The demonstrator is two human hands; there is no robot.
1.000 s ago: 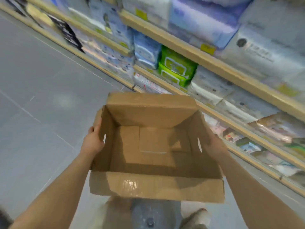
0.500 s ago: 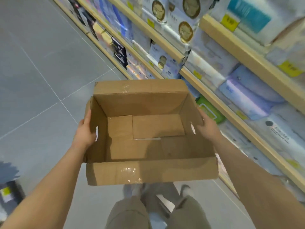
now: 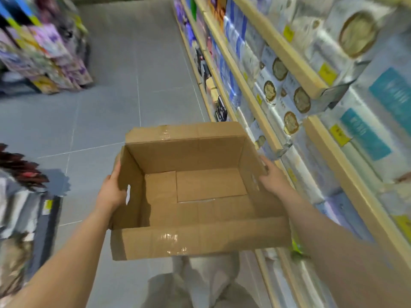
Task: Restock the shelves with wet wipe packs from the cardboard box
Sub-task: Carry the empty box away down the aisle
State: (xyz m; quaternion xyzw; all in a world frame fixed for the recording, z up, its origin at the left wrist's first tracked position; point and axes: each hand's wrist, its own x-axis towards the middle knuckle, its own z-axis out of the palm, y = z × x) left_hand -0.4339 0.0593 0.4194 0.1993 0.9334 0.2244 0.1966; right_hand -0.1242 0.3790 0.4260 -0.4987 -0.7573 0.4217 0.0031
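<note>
head cam | looks forward and down | close above cardboard box [image 3: 200, 192] | shelves [image 3: 289, 63] along right

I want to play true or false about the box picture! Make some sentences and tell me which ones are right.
1. The cardboard box is full of wet wipe packs. False: it is empty; only its bare bottom shows.
2. Both hands hold the box, the left hand on one side wall and the right hand on the other. True.
3. The box's top flaps are closed. False: they are folded open.
4. The shelves stand on the person's right side. True.
5. The box sits on the floor. False: it is held up above the floor.
</note>
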